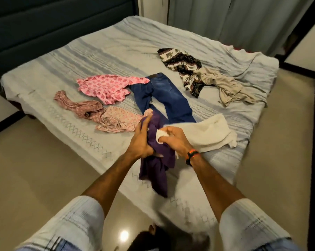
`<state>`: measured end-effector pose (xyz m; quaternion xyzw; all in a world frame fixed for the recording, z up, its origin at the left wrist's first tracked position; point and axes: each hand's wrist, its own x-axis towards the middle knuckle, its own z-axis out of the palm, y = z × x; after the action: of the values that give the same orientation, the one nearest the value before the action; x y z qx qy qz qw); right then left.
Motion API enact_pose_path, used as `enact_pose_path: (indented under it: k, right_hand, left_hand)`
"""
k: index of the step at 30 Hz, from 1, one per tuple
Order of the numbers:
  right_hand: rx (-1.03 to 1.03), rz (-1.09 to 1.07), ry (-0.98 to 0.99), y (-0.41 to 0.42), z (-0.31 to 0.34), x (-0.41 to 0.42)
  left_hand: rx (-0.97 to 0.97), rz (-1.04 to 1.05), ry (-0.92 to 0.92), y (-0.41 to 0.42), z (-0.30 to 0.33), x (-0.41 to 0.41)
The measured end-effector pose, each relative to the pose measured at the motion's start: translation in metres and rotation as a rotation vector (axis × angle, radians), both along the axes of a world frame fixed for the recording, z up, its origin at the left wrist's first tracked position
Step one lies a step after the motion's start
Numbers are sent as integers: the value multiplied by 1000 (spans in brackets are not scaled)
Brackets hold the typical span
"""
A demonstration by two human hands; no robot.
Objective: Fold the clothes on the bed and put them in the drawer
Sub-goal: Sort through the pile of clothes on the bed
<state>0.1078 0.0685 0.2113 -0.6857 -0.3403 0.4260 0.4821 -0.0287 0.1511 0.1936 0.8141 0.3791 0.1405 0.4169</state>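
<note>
Two hands are busy right at the near edge of the bed (44,73). The left hand (141,142) has its fingers curled around a purple shirt (156,171) and grips it in a bunch. The right hand (174,140) pinches a small bit of white cloth (159,137) that touches the purple shirt; it may be a tag or part of the shirt, but it is too blurry to tell. The purple shirt hangs down from both hands, long way toward the person, with its low end over the edge of the bed. Both hands are at its top end, so to me the next job is to pull it open and lay it flat. Just to the right lies a white towel (207,133). A little farther, blue jeans (164,98) lie with the legs pointing at the hands. To the left are a light pink top (116,120), a dusty pink cloth (77,105) and a bright pink shirt (106,87). Farthest away are elephant pants (180,64) touching a tan shirt (229,87). No drawer shows here. Nothing looks folded yet.
</note>
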Motion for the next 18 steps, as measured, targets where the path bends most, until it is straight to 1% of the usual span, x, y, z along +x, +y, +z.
enact_pose_path:
  k: [1, 3, 5, 8, 10, 12, 14, 15, 17, 18]
  right_hand:
    - [36, 36, -32, 2, 6, -2]
    - [106, 118, -60, 0, 22, -17]
    - [170, 210, -107, 5, 37, -33]
    - [221, 299, -134, 22, 54, -52]
    - [247, 325, -140, 38, 62, -61]
    - [261, 308, -155, 57, 65, -64]
    - [303, 190, -168, 75, 63, -65]
    - [327, 123, -204, 83, 61, -67]
    - [321, 55, -350, 102, 54, -69]
    - [255, 54, -432, 108, 47, -69]
  left_hand:
    - [22, -50, -18, -1, 6, -3]
    - [31, -56, -48, -6, 16, -18]
    - [39, 14, -77, -4, 22, -33]
    - [-8, 148, -233, 10, 30, -51]
    - [28, 165, -281, 29, 40, -60]
    - [48, 141, -278, 52, 51, -66]
    - [83, 101, -272, 79, 56, -69]
    - [102, 85, -282, 95, 55, -70]
    - [97, 82, -310, 124, 55, -74]
    - [76, 92, -322, 135, 57, -77]
